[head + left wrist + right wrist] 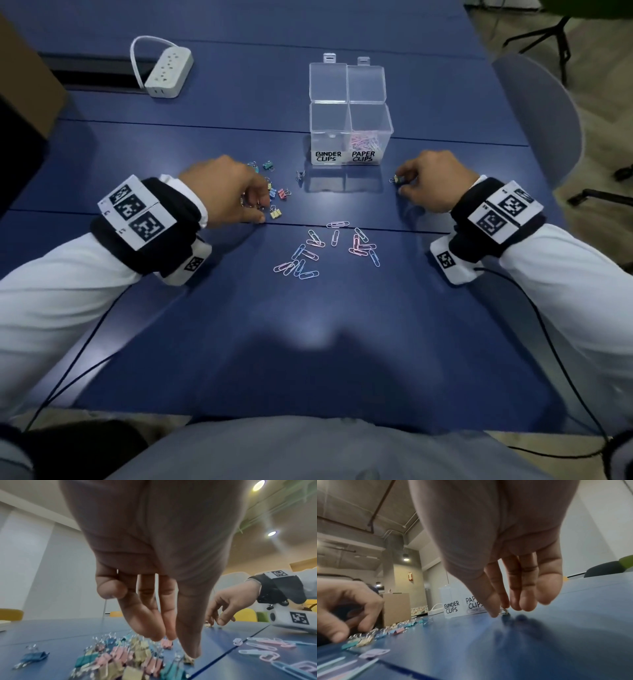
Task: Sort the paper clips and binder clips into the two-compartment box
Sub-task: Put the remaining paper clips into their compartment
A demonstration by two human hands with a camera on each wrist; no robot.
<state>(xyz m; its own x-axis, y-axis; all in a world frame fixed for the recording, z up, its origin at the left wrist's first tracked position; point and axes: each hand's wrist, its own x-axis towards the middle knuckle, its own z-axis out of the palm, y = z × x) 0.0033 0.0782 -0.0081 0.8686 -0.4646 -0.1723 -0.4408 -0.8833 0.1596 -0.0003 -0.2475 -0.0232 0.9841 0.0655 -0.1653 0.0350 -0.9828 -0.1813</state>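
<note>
A clear two-compartment box (317, 137) stands open at the table's middle, labelled BINDER CLIPS on the left and PAPER CLIPS on the right. Only the right compartment holds pastel paper clips (363, 138). My right hand (399, 183) pinches a small binder clip (395, 179) between thumb and index finger, low on the table just right of the box; the right wrist view shows that clip (505, 613) at the fingertips. My left hand (263, 205) hovers over a pile of coloured binder clips (275, 197), fingers hanging nearly straight, thumb tip touching a clip (188, 659). Loose paper clips (325, 250) lie nearer me.
A lone dark binder clip (299, 175) lies in front of the box. A white power strip (168, 72) sits at the back left beside a cable slot. A brown cardboard box (27, 78) is at the far left and a grey chair (541, 116) at the right. Thin cables trail from both wrists.
</note>
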